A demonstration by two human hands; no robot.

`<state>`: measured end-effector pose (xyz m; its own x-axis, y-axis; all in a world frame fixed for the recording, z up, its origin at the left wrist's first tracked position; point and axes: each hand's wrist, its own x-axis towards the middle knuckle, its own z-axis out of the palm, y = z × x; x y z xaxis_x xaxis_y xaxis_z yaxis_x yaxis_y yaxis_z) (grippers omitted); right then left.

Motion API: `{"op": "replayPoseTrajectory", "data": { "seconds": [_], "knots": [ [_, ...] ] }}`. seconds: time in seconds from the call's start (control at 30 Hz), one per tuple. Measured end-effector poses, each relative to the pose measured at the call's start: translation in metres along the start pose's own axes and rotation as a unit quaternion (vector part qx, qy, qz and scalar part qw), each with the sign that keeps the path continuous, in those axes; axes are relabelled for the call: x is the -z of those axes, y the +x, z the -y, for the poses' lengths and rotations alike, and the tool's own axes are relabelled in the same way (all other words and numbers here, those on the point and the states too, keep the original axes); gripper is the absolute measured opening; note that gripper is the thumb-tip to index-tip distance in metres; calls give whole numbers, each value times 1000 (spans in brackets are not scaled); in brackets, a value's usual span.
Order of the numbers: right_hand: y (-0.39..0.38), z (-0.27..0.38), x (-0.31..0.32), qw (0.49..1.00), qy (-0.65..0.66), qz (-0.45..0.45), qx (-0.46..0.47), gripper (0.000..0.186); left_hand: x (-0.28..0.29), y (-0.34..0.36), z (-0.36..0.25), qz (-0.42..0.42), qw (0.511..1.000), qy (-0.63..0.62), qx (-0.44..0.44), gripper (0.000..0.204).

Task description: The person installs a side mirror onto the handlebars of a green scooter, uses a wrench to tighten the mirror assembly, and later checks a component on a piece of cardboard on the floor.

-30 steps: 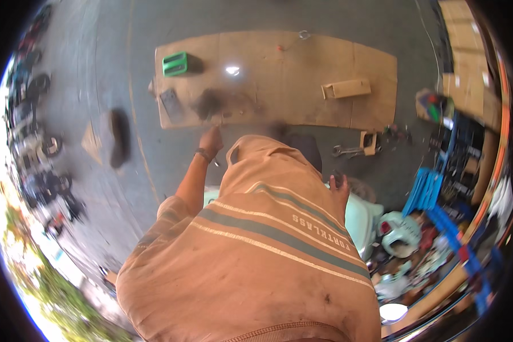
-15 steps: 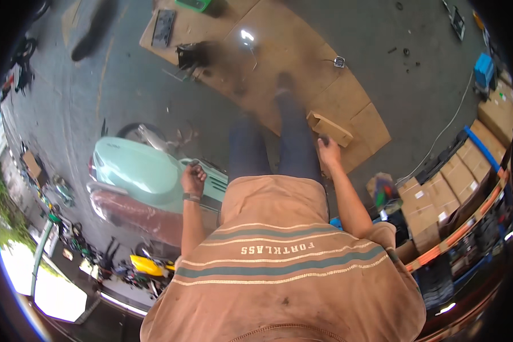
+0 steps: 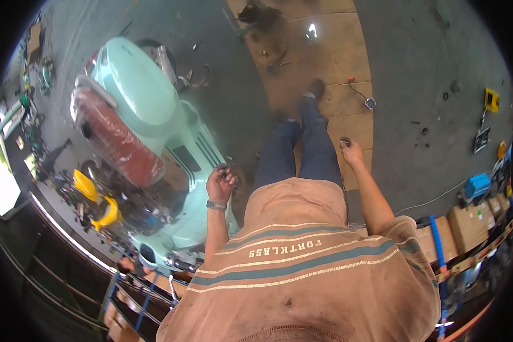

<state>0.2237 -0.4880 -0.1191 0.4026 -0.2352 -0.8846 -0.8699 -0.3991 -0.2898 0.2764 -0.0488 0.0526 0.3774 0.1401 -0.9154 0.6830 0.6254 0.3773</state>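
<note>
Standing beside mint-green scooter (image 3: 135,82) at my left: film-wrapped seat (image 3: 117,137) in place, cabled square part (image 3: 370,103) loose on cardboard (image 3: 345,51). Left hand (image 3: 220,183) half-curled near scooter, right hand (image 3: 351,151) loosely curled; cannot tell if either holds anything.

The scooter (image 3: 137,85) is showing mint green, its seat (image 3: 117,139) reddish brown, while the brown shirt (image 3: 330,296) is displaying green and cream stripes and the trousers (image 3: 276,157) dark blue.
</note>
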Motion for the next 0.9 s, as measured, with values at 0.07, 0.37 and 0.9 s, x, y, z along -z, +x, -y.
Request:
{"op": "replayPoseTrajectory", "data": {
  "seconds": [0.07, 0.37, 0.9],
  "knots": [
    [1, 13, -1, 999, -27, 19, 19, 30, 9, -11, 10, -9, 1000, -8, -13, 17],
    [-44, 82, -8, 996, -69, 54, 14, 33, 114, -37, 99, -69, 997, -31, 19, 27],
    [-99, 38, -33, 998, -1, 57, -20, 33, 170, -36, 116, -20, 996, -92, -9, 20]
  ]
}}
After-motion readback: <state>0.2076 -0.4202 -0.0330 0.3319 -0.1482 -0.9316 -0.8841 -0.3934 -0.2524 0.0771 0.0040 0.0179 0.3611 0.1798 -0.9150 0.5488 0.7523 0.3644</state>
